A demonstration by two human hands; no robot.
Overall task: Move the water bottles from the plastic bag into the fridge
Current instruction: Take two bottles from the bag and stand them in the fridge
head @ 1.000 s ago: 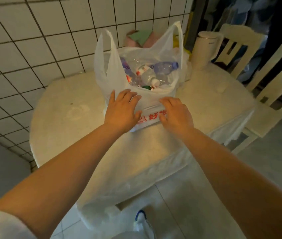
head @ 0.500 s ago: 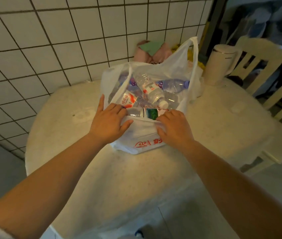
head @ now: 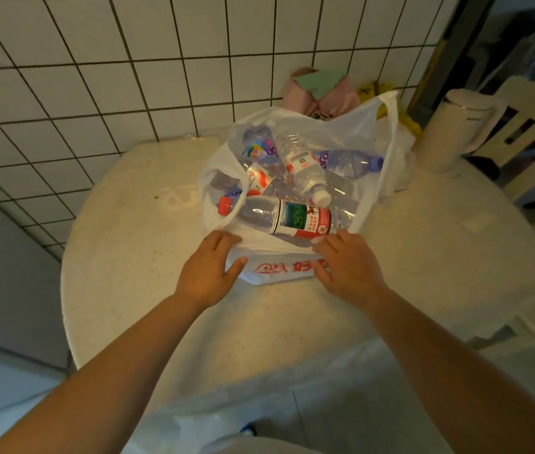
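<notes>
A white plastic bag (head: 371,132) with red print lies open on a round table (head: 148,290). Inside it are several clear water bottles. The nearest bottle (head: 279,217) has a red cap and a green and red label and lies on its side. Behind it lies a bottle with a white cap (head: 308,175), and a blue-capped bottle (head: 351,160) is at the back right. My left hand (head: 208,270) presses the bag's near rim down at its left side. On the right side my right hand (head: 349,265) holds the same rim down. No fridge is in view.
A tiled wall (head: 128,77) runs behind the table on the left. A white kettle (head: 456,126) stands at the table's back right, with white chairs (head: 531,132) beyond it. Pink and green cloth (head: 321,90) lies behind the bag.
Both hands have pushed the bag's near rim down and apart, so the bag has gone from upright to wide open and the bottles show. The view has moved closer over the table.
</notes>
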